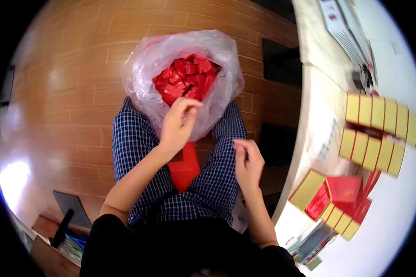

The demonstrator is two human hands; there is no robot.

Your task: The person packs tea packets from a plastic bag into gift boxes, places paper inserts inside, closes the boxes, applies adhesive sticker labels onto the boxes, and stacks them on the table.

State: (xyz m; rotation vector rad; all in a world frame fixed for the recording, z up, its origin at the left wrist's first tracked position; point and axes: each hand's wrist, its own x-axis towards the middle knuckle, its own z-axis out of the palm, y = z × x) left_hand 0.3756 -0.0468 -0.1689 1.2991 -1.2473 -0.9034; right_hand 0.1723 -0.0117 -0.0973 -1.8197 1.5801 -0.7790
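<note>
A large clear plastic bag (pixel 145 69), its mouth wide open, stands on the floor between the person's knees. Many small shiny red packets (pixel 189 76) fill its middle. My left hand (pixel 178 124) is over the bag's near rim, fingers bent and apart, with nothing visible in it. Above the right thigh, beside the bag, is my right hand (pixel 249 161); its fingers curl towards the thumb with a gap between them, and no object shows there. Between the thighs lies a red item (pixel 185 171), just below the bag.
On the right, a pale table (pixel 314 115) carries rows of yellow and red boxes (pixel 372 150), an opened box with red lining (pixel 319 198) and a grey-white device (pixel 344 30). Dark panels stand beneath its edge. A dark flat object (pixel 72 208) is at lower left.
</note>
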